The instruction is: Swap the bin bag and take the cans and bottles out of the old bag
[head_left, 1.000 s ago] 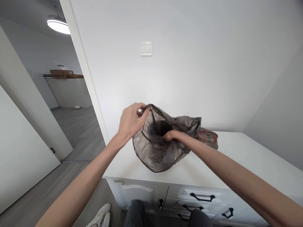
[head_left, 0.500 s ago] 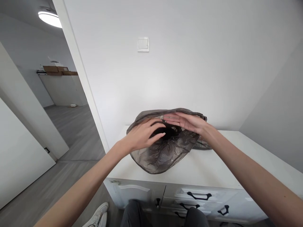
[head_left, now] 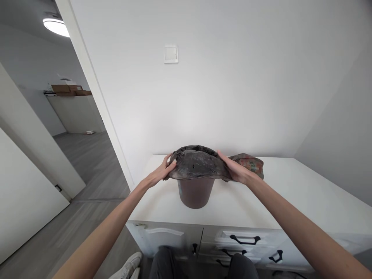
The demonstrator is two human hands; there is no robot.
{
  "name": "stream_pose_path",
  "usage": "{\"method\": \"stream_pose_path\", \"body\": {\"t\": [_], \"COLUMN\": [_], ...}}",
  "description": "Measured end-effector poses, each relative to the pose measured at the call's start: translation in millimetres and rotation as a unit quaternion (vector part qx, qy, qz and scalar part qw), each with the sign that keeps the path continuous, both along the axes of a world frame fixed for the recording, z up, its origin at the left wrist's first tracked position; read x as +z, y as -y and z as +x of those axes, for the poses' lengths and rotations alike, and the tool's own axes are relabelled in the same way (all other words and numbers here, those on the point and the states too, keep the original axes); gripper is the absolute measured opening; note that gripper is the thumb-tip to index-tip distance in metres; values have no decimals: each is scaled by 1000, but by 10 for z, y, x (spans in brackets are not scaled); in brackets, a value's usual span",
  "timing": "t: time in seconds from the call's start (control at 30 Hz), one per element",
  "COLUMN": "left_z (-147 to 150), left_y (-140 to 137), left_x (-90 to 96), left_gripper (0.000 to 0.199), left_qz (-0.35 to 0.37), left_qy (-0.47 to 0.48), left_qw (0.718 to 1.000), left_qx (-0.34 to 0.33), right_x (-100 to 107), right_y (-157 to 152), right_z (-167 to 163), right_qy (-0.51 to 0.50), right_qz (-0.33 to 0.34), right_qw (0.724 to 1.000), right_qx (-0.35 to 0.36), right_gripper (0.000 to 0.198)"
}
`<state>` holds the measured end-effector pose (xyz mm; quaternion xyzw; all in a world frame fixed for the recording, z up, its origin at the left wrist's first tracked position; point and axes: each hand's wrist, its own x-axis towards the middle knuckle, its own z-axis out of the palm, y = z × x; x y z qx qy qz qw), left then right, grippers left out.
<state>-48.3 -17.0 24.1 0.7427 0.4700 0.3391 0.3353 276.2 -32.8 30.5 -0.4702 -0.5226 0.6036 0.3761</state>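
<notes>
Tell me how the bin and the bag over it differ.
The bag is thin and wrinkled; the bin looks smooth. The bag is grey-black; the bin is brownish. The bag drapes over the bin's top, with the left hand and right hand on it; the bin stands upright on the cabinet. Both are dark.

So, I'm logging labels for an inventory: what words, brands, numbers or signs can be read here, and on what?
No text can be read.
Dark plastic bundle, right of the bin: red and green print, too blurred to read.
Bin, left side: a pale mark, too small to tell whether it is lettering.
</notes>
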Motion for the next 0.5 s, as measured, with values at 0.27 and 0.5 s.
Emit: {"method": "stream_pose_path", "body": {"t": [0.27,0.5], "left_z": [65,79], "left_y": [570,665], "left_x": [-375,-438], "left_gripper": [108,12], "left_qz": [180,374], "left_qy": [16,-66], "left_qw": [983,923], "left_qx": [9,61], "right_x": [-371,-870], "right_y": [452,659], "right_z": [80,-36], "right_qy": [71,231], "right_qz": [108,489], "right_qw": [992,804], "right_qx": [-11,-248], "right_gripper": [96,63]}}
